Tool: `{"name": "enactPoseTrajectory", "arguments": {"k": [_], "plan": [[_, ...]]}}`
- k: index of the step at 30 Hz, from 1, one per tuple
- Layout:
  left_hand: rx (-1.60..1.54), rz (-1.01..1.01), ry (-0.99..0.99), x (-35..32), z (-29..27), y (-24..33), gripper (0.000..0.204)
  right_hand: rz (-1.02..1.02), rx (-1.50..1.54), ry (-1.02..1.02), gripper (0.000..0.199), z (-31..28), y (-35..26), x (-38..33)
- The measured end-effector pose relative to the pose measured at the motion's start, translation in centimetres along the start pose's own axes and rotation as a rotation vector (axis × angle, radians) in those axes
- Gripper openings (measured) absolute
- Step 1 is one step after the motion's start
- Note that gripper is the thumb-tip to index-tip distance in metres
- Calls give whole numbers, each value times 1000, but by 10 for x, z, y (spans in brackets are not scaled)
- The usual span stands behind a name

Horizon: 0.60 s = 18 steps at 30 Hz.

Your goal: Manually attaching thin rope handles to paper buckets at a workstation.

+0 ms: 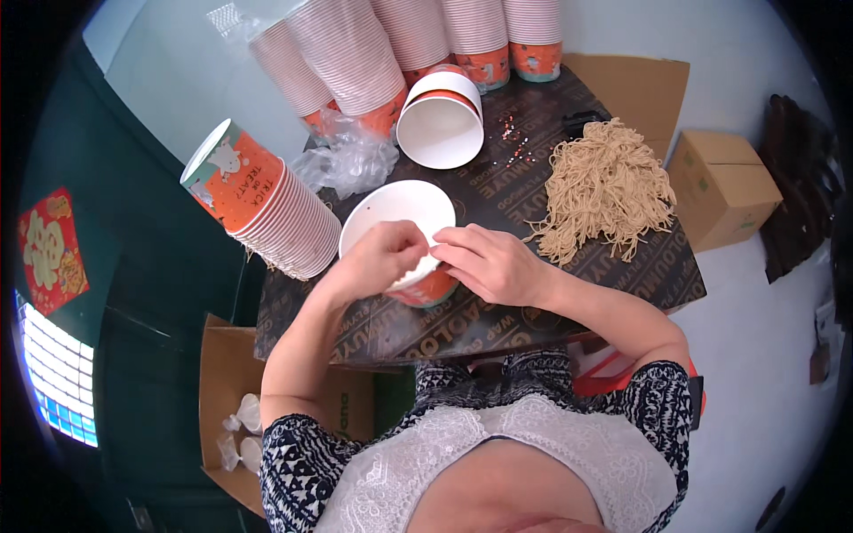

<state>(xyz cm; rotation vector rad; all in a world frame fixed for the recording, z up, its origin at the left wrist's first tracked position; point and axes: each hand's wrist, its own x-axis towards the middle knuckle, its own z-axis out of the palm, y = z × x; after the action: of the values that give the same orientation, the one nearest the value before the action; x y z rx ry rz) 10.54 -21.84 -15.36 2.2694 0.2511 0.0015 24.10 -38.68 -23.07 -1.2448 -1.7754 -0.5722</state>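
Observation:
A paper tub (410, 197) with a white inside and an orange printed outside stands tilted before me near the table's front edge. My left hand (388, 258) is closed over its near rim, fingertips bent inward. My right hand (496, 264) pinches at the same rim from the right, its fingertips close to the left hand's. Whatever lies between the fingers is too small or hidden to make out. To the right lies a loose pile of beige strings (609, 191). At the left leans a nested stack of printed paper tubs (258, 191), with beige string ends below it.
Tall tub stacks (346, 58) line the table's far side, beside crumpled clear plastic (351, 164). An open-mouthed tub (442, 129) lies on its side near scattered small bits (514, 147). Cardboard boxes stand at right (724, 191) and lower left (218, 382).

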Motion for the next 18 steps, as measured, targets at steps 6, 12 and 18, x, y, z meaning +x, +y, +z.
{"name": "enactPoseTrajectory", "arguments": {"k": [6, 12, 18], "plan": [[-103, 96, 183, 33, -22, 35, 17, 68, -203, 194, 35, -42, 30, -2], [191, 174, 131, 139, -10, 55, 18, 577, -140, 488, 10, -74, 101, -43], [423, 118, 156, 242, 7, 34, 20, 777, -163, 491, 13, -77, 130, -75]]}}
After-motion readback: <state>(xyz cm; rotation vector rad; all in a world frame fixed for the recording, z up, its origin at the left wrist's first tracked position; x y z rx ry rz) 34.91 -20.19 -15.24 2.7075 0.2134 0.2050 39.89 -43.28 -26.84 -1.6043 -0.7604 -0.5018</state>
